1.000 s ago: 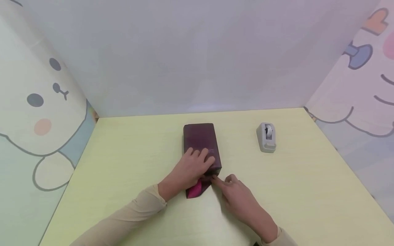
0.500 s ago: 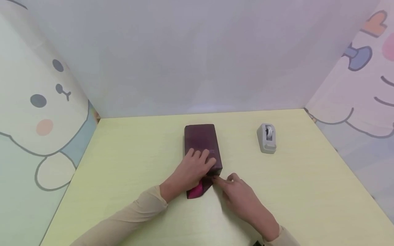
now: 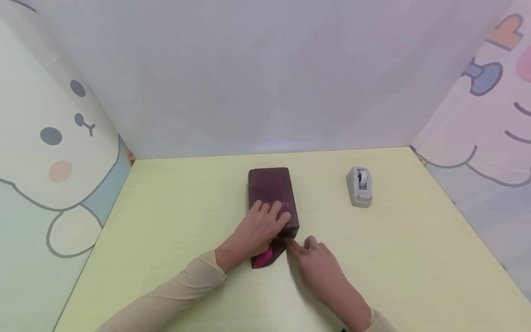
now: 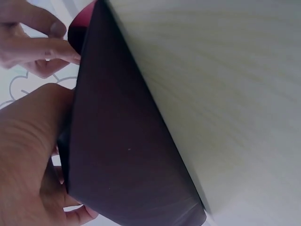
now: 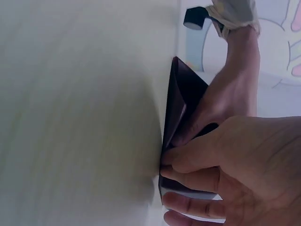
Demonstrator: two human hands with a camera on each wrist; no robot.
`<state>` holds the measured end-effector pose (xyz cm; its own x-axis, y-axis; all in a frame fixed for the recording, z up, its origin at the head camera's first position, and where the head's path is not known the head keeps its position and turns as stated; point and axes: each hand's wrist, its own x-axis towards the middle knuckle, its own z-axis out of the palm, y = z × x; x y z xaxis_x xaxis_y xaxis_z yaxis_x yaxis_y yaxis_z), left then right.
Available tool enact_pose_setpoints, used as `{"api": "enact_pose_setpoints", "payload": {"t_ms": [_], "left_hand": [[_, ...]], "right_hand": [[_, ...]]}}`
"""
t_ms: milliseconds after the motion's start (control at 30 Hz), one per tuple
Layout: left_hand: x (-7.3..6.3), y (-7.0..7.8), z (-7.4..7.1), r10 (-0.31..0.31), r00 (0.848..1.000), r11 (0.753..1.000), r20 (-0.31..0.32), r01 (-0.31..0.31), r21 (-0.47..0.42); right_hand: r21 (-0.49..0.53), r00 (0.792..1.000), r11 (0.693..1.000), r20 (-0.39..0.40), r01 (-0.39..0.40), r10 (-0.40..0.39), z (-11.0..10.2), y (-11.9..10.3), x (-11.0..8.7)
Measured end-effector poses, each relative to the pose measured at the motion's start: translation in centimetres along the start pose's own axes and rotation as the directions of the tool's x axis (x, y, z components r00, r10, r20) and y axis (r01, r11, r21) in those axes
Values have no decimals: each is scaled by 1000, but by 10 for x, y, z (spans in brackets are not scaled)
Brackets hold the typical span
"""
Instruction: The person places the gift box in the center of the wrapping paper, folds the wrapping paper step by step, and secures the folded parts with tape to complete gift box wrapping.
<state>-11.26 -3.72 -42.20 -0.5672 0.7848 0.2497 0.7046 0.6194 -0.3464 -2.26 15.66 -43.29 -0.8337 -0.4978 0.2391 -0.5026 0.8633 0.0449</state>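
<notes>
A box wrapped in dark purple paper [image 3: 269, 184] lies lengthwise on the table, its near end toward the person. From that end sticks out a folded flap of wrapping paper [image 3: 262, 261], its bright pink inner side partly showing. My left hand [image 3: 260, 228] holds the box's near part, fingers bent over the top and thumb down at the end face. At the near right corner, my right hand [image 3: 319, 269] pinches the paper's fold between thumb and forefinger, as the right wrist view shows at the dark flap [image 5: 176, 103]. The left wrist view shows the box's long side [image 4: 122, 141].
A grey tape dispenser [image 3: 360, 186] with a roll of tape stands on the pale yellow table [image 3: 186, 198], to the right of the box. A plain wall [image 3: 265, 83] rises behind the table, and panels with cartoon drawings flank it.
The right hand has shifted slightly at the near right corner, its fingertips staying at the paper fold. The left hand and the box hold nearly the same place.
</notes>
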Motion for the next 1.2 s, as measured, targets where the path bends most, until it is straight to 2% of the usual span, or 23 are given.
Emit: {"api": "enact_pose_setpoints", "payload": {"t_ms": [233,433,533,600,633,667,700,733,800,833,867,900,967,1100,1200], "left_hand": [[1,-1,0,7,1000,1000,7,-7,-3],[0,0,-1,7,1000,1000,0,-7,4],[0,0,0,8,1000,1000,-7,-7,9],[0,0,0,8,1000,1000,-17,-8,13],[0,0,1,9,1000,1000,-21,-8,15],[0,0,1,10,1000,1000,-23,-10,17],[0,0,1,12,1000,1000,-24,-11,17],[0,0,1,13,1000,1000,-23,-13,18],[0,-1,1,15,1000,1000,-17,-15,17],[-1,-1,2,17,1000,1000,-15,-16,17],[-1,-1,2,18,1000,1000,-10,-17,18],[-1,-1,2,18,1000,1000,-6,-17,19],[-2,-1,2,15,1000,1000,1,-15,17],[-2,-1,1,10,1000,1000,7,-10,6],[-3,-1,1,8,1000,1000,5,-8,2]], "right_hand": [[-45,995,994,-13,99,-100,0,-15,-7],[-100,974,975,-95,197,-207,3,-31,-14],[-46,973,976,-81,212,-215,2,-33,-14],[80,988,985,-45,152,-149,0,-29,-11],[167,997,983,-16,82,-80,-1,-26,-9],[255,1000,967,7,-6,4,-2,-22,-6],[337,995,936,18,-99,98,-3,-17,-3],[402,981,897,16,-182,192,-3,-11,1],[505,934,805,7,-311,356,-2,0,9],[536,910,768,0,-349,414,0,5,13],[553,895,748,-10,-367,446,1,10,17],[564,887,736,-12,-374,461,2,15,21],[575,892,726,14,-377,452,5,21,29],[555,917,750,62,-360,394,10,25,43],[526,921,770,73,-361,382,12,25,48]]}}
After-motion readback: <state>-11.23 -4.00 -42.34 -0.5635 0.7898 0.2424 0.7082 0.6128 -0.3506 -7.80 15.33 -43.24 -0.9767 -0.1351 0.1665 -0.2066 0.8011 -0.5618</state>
